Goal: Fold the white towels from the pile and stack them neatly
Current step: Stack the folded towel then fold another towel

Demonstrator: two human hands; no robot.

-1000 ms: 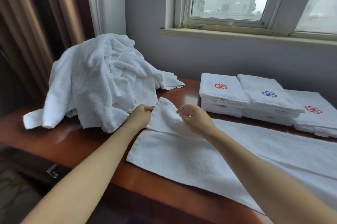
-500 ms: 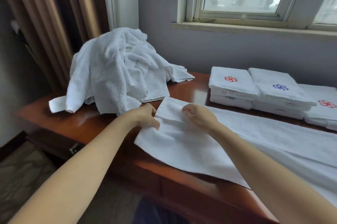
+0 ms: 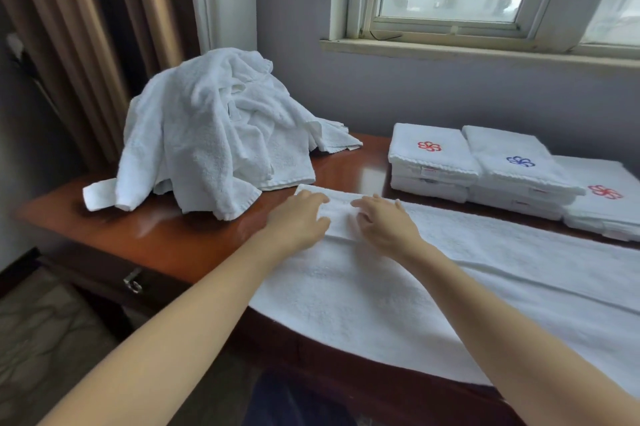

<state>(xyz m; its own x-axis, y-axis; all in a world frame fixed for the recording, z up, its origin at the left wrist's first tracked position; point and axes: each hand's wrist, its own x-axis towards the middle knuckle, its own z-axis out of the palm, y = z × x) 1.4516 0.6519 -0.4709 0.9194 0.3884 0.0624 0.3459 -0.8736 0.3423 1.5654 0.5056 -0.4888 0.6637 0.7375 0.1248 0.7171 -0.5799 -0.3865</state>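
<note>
The wooden surface (image 3: 194,242) carries everything. A long white towel (image 3: 450,287) lies spread flat along its near edge, with the far left corner folded over. At the far left is the pile of unfolded towels (image 3: 214,134) (a loose heap). At the far right are the folded towels (image 3: 433,155) in low stacks with flower marks. The left hand (image 3: 298,221) and right hand (image 3: 384,223) press flat on the folded corner, each grip spread, pinching nothing.
</note>
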